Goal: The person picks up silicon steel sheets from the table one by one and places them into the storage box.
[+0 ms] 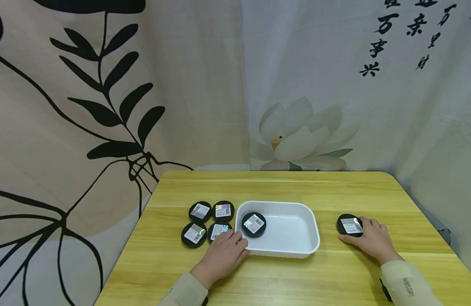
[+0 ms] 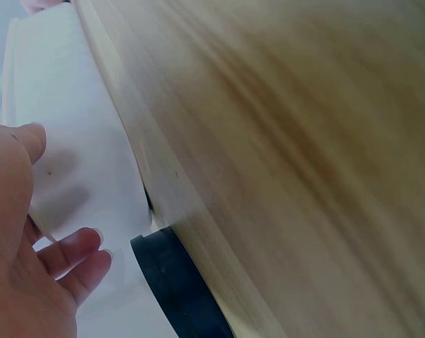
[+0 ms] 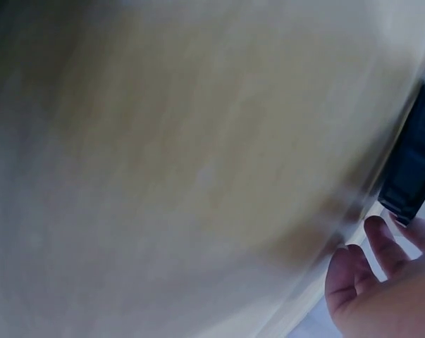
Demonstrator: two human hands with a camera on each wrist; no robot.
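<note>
My right hand (image 1: 375,241) holds a flat black round container (image 1: 350,225) with a white barcode label on top, at the right of the table. In the right wrist view this container (image 3: 413,155) shows its dark side, fingers against its edge. My left hand (image 1: 225,254) grips the near left corner of a white rectangular tray (image 1: 290,231); in the left wrist view its thumb lies against the tray wall (image 2: 71,105). One labelled black container (image 1: 253,224) lies inside the tray at its left end.
Several similar black containers (image 1: 194,234) are grouped left of the tray, one (image 1: 217,230) partly covered by my left hand. All stand on a yellow wood-grain table (image 1: 296,280). Behind its far edge hang printed curtains (image 1: 205,85).
</note>
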